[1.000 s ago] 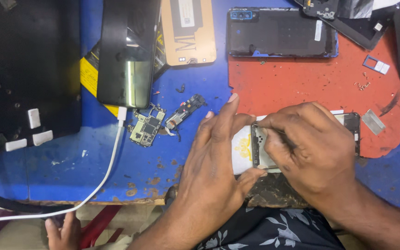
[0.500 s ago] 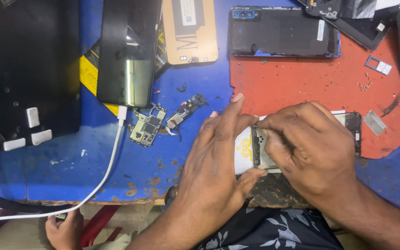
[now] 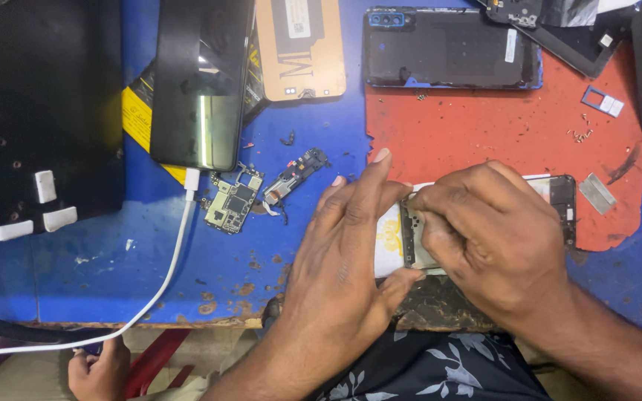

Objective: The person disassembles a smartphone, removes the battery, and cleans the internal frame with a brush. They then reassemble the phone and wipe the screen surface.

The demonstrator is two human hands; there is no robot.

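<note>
At lower centre-right of the frame, the phone frame point(image 3: 559, 200) lies lengthwise left-to-right on the bench point(image 3: 113, 282), the left hand point(image 3: 347, 252) pressing its left end while the right hand point(image 3: 492, 238) pinches at its top edge.

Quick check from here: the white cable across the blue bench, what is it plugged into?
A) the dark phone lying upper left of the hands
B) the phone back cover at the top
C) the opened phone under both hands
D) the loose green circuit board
A: the white cable ends in a plug at the bottom edge of the dark phone, well left of the opened phone under both hands.
</note>
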